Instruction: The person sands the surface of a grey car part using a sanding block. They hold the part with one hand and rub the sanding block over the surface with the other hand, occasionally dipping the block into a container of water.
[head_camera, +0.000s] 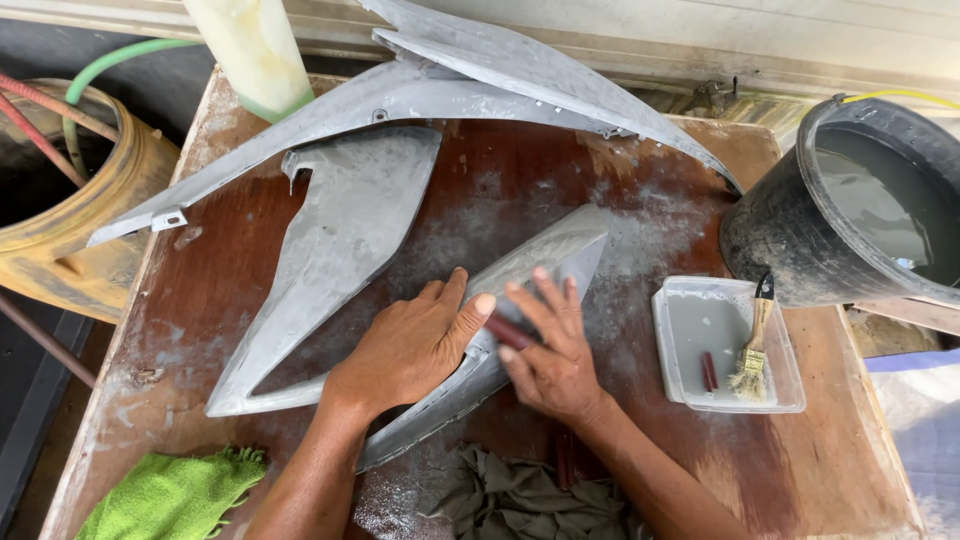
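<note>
Grey fairing panel (520, 290) on bench (800, 470), long axis running from near-left to far-right: left hand (410, 345) lies flat, steadying its middle, right hand (550, 360) beside it presses a dark red sanding piece (508, 332) onto it.

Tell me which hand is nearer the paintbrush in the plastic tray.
Right. The right hand lies on the grey panel just left of the tray that holds the paintbrush. The left hand rests farther left on the same panel, beyond the right hand.
</note>
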